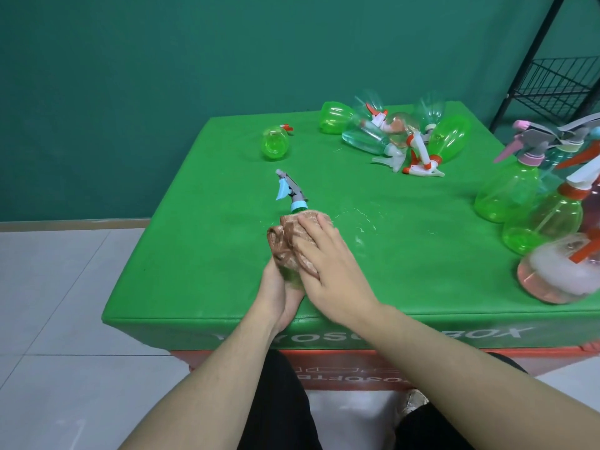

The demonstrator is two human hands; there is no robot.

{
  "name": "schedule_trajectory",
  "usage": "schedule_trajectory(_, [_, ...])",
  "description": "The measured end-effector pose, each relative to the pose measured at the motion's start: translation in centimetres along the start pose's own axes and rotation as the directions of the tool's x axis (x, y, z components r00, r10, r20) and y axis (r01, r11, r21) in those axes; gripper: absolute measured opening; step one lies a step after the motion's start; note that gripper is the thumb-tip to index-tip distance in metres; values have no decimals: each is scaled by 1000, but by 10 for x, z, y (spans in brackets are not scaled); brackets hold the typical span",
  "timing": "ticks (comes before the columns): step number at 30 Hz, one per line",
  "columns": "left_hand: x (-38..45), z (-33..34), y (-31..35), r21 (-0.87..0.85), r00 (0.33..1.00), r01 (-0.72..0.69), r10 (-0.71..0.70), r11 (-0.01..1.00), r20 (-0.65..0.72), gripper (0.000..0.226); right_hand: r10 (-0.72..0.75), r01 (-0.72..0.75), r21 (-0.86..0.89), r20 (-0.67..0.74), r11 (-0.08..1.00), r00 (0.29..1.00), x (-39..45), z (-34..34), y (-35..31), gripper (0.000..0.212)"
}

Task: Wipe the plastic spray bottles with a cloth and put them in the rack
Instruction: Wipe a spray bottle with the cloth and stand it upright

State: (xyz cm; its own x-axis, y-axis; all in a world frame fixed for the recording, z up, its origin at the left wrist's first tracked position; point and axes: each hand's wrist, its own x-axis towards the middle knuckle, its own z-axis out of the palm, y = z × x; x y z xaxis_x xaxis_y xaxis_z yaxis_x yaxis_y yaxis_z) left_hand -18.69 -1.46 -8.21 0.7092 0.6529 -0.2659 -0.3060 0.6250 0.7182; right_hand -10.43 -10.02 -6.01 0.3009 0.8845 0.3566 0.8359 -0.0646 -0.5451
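Lettering on box front (357, 336) upside down, partly hidden; "BOX" readable. Left hand (279, 287) grip holds spray bottle (293, 203); right hand (328, 271) presses cloth (292, 241).

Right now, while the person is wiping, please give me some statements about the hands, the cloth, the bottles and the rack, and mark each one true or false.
1. The right hand presses the brown cloth against the held bottle. True.
2. The left hand rests flat on the table and holds nothing. False: it holds the base of the held bottle from below.
3. The held bottle has a red trigger. False: its trigger is light blue on a grey head.
4. A pile of lying bottles sits at the far side of the green table. True.
5. The black wire rack stands at the far right. True.
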Motion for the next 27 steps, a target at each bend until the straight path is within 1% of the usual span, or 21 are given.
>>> schedule_trajectory(3, [0, 0, 0, 45, 999, 33, -33, 998, 11, 38, 109, -109, 32, 29, 993, 994, 26, -6, -2, 54])
schedule_trajectory(5, [1, 0, 0, 66, 998, 63, -62, 996, -10, 42, 190, -194, 87, 60, 977, 980, 45, -8, 0, 52])
schedule_trajectory(9, [4, -3, -1, 38, 994, 89, -87, 995, -64, 51, 357, -379, 268, 129, 886, 925, 75, -6, 6, 47])
schedule_trajectory(12, [5, -5, -1, -14, 991, 104, -105, 994, -79, 53, 412, -428, 333, 123, 840, 903, 71, 1, 5, 45])
schedule_trajectory(14, [6, -7, -1, -46, 991, 103, -107, 994, -81, 53, 400, -404, 337, 84, 851, 913, 59, 4, 2, 45])
schedule_trajectory(16, [6, -7, 0, -52, 993, 95, -98, 994, -64, 52, 355, -349, 314, 41, 883, 934, 44, 4, 0, 42])
schedule_trajectory(20, [5, -1, 2, -22, 999, 34, -34, 999, -36, 47, 185, -166, 250, -53, 954, 981, 16, 2, -8, 41])
schedule_trajectory(23, [4, 2, 4, -4, 999, -3, 3, 1000, -35, 56, 77, -73, 146, -21, 987, 997, -6, 7, -11, 46])
schedule_trajectory(25, [2, 2, 6, -19, 998, 22, -23, 1000, -54, 63, 46, -47, 100, 5, 994, 999, -20, 8, -11, 49])
schedule_trajectory(27, [-1, 3, 7, -41, 996, 59, -62, 997, -57, 68, -4, 4, 78, 4, 997, 1000, -31, 6, -10, 49])
